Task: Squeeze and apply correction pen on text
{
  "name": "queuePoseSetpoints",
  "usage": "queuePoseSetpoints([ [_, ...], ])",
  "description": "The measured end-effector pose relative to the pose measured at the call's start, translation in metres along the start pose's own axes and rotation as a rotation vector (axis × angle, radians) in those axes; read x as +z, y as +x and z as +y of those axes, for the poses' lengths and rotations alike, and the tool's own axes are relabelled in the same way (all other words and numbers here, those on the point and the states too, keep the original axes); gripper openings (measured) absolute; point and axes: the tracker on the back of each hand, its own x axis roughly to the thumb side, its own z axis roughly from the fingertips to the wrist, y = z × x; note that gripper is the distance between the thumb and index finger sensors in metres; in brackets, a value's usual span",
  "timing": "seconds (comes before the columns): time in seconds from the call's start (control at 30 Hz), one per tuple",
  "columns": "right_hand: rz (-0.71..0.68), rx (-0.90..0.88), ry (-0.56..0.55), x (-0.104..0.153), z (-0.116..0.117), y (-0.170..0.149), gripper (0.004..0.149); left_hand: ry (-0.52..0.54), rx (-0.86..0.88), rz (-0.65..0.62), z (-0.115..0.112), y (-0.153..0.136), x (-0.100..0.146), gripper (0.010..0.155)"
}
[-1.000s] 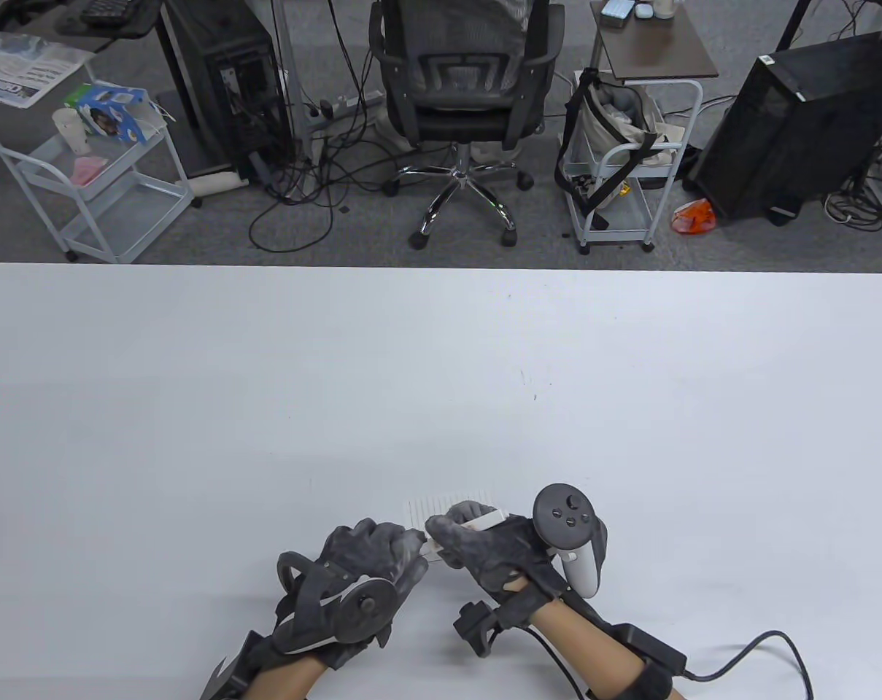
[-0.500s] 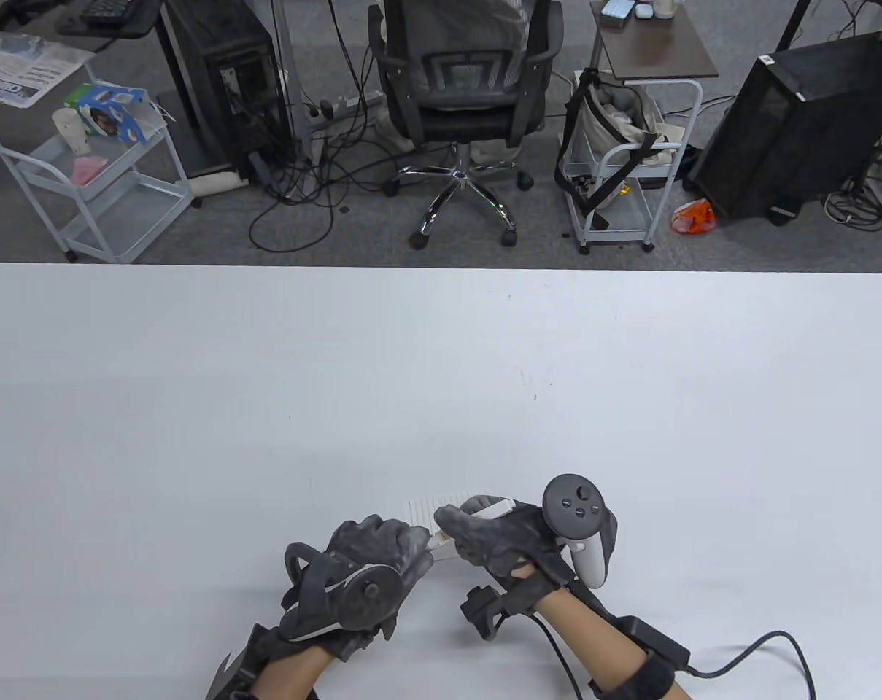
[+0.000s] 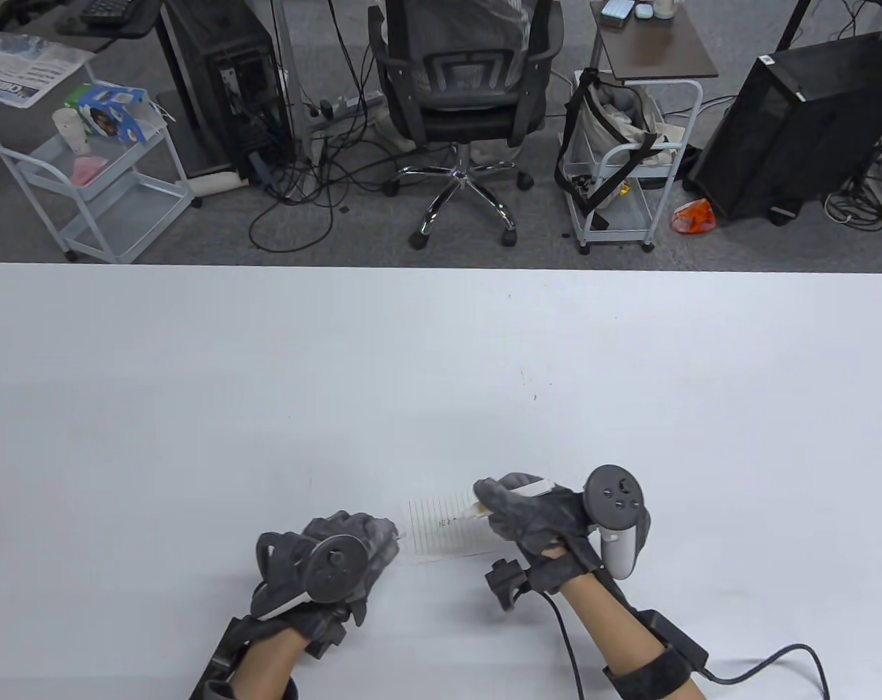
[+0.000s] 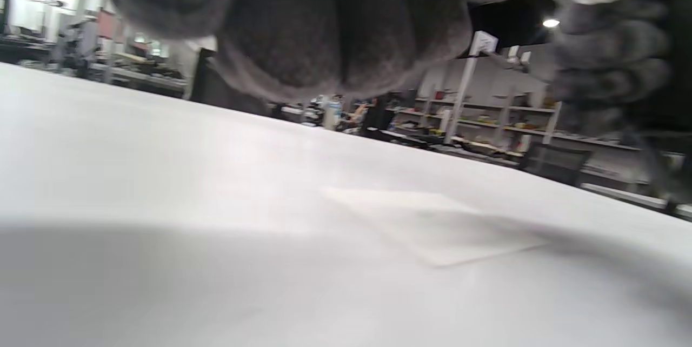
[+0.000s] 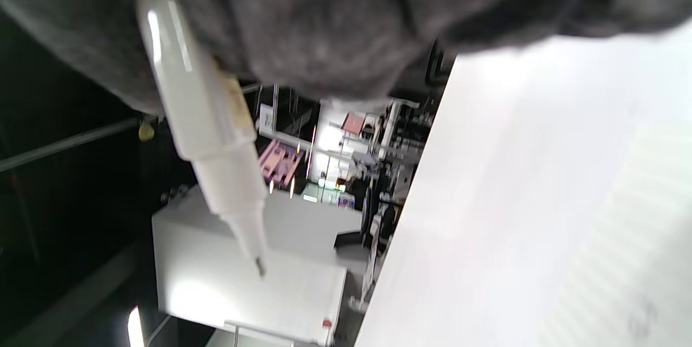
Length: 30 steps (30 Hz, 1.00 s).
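Your right hand grips the correction pen, its tip over the lined paper. Your left hand rests curled on the surface; whether it grips something, I cannot tell.

Grey gloves, dark trackers, bare forearms, seemingly black cable.

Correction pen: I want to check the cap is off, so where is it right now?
The correction pen is in the right hand, near the table's front edge in the table view; its bare tip hangs beside the lined paper.
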Motion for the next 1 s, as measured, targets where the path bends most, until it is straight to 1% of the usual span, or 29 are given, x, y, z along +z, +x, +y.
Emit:
queuePoseSetpoints([
  [0.03,0.013,0.006,-0.034,0.001,-0.009,-0.001,0.035,0.0,-0.016,0.035,0.0,-0.01,0.0,0.048],
  [0.1,0.03,0.031,-0.064,0.003,-0.021,-0.002,0.035,0.005,-0.079,0.091,0.001,-0.023,0.0,0.049],
  [0.17,0.034,0.046,-0.082,0.005,-0.028,-0.002,0.036,-0.001,-0.131,0.128,-0.001,-0.028,-0.002,0.049],
  [0.23,0.038,0.053,-0.093,0.005,-0.031,0.001,0.036,-0.006,-0.179,0.157,-0.004,-0.029,-0.004,0.049],
  [0.4,0.009,0.075,-0.082,0.006,-0.03,0.009,0.036,-0.014,-0.324,0.161,-0.006,-0.022,-0.016,0.05],
  [0.47,0.013,0.06,-0.093,0.008,-0.027,0.01,0.036,-0.051,-0.437,0.151,-0.002,-0.017,-0.03,0.05],
  [0.53,0.008,0.043,-0.079,0.01,-0.025,0.012,0.036,-0.05,-0.52,0.161,0.005,-0.015,-0.046,0.05],
  [0.57,0.004,0.043,-0.075,0.011,-0.024,0.013,0.036,-0.04,-0.518,0.169,0.008,-0.014,-0.052,0.05],
  [0.67,-0.033,0.072,-0.078,0.015,-0.027,0.019,0.036,-0.021,-0.442,0.225,0.017,-0.013,-0.079,0.051],
  [0.73,-0.044,0.077,-0.086,0.016,-0.029,0.021,0.036,-0.018,-0.47,0.246,0.02,-0.013,-0.094,0.051],
  [0.87,-0.028,0.028,-0.093,0.015,-0.031,0.021,0.036,-0.035,-0.575,0.28,0.02,-0.015,-0.118,0.051],
  [1.0,-0.027,0.045,-0.087,0.014,-0.03,0.02,0.036,-0.065,-0.594,0.312,0.008,-0.023,-0.132,0.051],
])
